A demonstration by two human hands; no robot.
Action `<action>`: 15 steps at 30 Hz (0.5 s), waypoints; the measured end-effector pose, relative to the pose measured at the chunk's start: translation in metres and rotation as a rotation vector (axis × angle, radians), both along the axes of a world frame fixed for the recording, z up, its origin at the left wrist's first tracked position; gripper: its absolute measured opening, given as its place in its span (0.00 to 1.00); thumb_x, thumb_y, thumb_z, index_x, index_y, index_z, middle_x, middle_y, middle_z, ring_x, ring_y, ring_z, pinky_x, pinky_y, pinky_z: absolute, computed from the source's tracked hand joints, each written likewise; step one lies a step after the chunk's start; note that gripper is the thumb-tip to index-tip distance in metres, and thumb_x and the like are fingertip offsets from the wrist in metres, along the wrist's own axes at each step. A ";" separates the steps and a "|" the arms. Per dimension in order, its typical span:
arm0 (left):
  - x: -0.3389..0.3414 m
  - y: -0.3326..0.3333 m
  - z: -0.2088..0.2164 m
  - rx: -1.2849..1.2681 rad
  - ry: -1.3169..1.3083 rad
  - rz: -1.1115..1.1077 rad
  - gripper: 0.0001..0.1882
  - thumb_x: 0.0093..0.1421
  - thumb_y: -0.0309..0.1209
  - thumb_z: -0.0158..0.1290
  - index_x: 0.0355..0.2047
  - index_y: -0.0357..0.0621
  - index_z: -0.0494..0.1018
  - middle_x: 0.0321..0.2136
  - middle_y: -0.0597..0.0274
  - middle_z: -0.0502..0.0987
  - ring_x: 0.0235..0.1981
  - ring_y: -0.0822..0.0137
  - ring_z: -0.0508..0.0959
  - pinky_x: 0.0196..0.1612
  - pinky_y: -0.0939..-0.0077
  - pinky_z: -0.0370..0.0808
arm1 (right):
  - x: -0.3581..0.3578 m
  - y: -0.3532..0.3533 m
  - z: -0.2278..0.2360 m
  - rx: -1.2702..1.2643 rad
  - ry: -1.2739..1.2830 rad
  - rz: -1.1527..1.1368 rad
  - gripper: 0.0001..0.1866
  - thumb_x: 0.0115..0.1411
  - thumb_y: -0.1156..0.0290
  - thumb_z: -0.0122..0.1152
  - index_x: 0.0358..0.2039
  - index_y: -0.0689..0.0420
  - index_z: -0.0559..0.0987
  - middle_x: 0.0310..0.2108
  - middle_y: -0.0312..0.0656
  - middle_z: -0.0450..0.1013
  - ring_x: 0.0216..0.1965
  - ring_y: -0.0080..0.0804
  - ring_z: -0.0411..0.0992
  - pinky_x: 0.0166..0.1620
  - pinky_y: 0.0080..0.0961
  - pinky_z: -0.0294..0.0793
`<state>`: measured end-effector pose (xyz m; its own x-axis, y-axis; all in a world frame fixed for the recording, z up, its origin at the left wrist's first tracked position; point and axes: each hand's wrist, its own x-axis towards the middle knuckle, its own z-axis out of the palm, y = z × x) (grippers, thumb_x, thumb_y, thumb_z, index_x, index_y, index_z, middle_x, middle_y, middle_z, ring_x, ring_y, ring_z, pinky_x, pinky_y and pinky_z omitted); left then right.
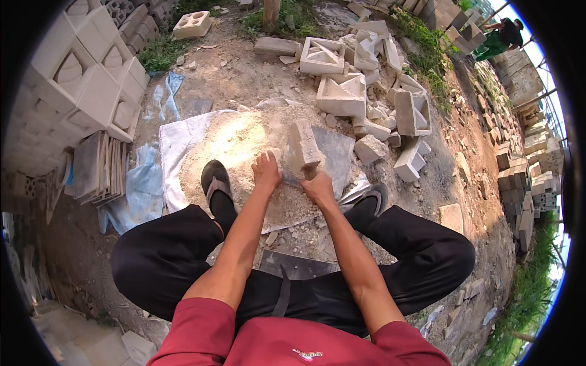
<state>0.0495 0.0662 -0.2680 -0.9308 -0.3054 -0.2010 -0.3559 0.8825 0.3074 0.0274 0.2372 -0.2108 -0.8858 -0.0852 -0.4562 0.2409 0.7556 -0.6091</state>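
My right hand (318, 187) is wrapped round the short handle of a dust-covered, block-headed mallet (304, 141), whose long pale head points away from me. To its left, my left hand (267, 171) reaches into a heap of pale crushed grit (229, 143), fingers stretched forward and a little apart. Whether a small piece lies under those fingertips I cannot tell. The grit is spread over a white sheet (175, 135) between my feet. A flat grey slab (336, 151) lies just right of the mallet head, dusted with grit.
Broken decorative concrete blocks (342, 94) are piled ahead on the right. Blocks are stacked in a wall (91, 58) at the left, above thin upright boards (104, 168). A wooden post (271, 15) stands far ahead. At the far right is another person (503, 36).
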 end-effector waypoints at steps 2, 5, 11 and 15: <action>-0.001 -0.001 0.000 -0.005 -0.016 -0.008 0.42 0.52 0.38 0.59 0.63 0.35 0.54 0.55 0.46 0.62 0.57 0.51 0.63 0.55 0.52 0.62 | 0.011 0.008 -0.010 0.057 0.118 -0.046 0.25 0.45 0.60 0.65 0.35 0.71 0.78 0.36 0.65 0.76 0.43 0.57 0.75 0.45 0.41 0.75; -0.004 -0.002 -0.004 -0.042 -0.012 0.009 0.42 0.52 0.38 0.59 0.63 0.36 0.54 0.55 0.47 0.62 0.56 0.51 0.64 0.55 0.52 0.62 | 0.004 0.027 -0.031 0.121 0.087 0.019 0.24 0.45 0.60 0.64 0.32 0.72 0.79 0.32 0.62 0.77 0.38 0.54 0.77 0.40 0.39 0.77; -0.003 -0.001 -0.004 -0.053 0.004 -0.003 0.41 0.52 0.39 0.59 0.62 0.35 0.55 0.55 0.46 0.62 0.56 0.51 0.64 0.54 0.52 0.63 | -0.036 0.027 0.005 -0.095 -0.047 -0.047 0.18 0.45 0.63 0.63 0.24 0.70 0.77 0.17 0.48 0.74 0.18 0.35 0.76 0.25 0.31 0.76; -0.006 0.004 -0.003 -0.044 -0.016 -0.004 0.41 0.52 0.38 0.58 0.62 0.34 0.55 0.54 0.47 0.63 0.56 0.51 0.64 0.54 0.52 0.63 | -0.018 0.036 -0.035 -0.013 0.274 -0.073 0.19 0.44 0.63 0.64 0.24 0.71 0.78 0.22 0.54 0.76 0.25 0.44 0.79 0.30 0.34 0.77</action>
<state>0.0433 0.0704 -0.2706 -0.9289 -0.3105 -0.2020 -0.3568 0.8965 0.2627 0.0098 0.2730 -0.2460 -0.9799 -0.0208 -0.1986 0.1199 0.7342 -0.6683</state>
